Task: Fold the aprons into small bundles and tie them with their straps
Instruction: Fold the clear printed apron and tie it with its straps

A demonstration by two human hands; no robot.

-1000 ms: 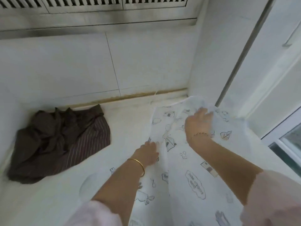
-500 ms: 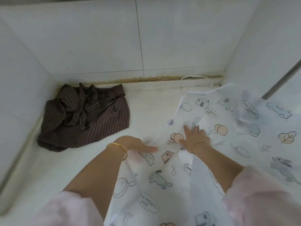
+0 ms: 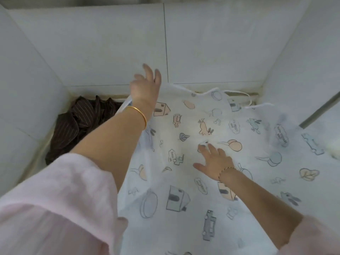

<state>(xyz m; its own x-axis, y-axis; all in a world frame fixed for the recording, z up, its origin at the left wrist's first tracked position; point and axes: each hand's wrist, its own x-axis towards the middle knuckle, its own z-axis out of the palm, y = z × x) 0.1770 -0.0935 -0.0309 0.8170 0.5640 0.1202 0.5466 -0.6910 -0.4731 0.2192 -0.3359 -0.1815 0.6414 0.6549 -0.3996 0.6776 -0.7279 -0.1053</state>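
We are pressing our right hand (image 3: pixel 214 161), fingers flat, on the spread cartoon-print apron (image 3: pixel 165 181); our left hand (image 3: pixel 145 87) is hovering wide and empty near its loose straps (image 3: pixel 237 92), which could snag and pull the fold crooked.

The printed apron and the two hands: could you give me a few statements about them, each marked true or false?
1. The right hand rests flat on the printed apron, fingers spread. True.
2. The left hand grips the brown striped apron. False: it is raised near the back wall with its fingers spread, and it seems to hold nothing.
3. The printed apron is already folded into a tied bundle. False: it lies spread out on the counter.
4. The brown striped apron lies crumpled in the back left corner. True.
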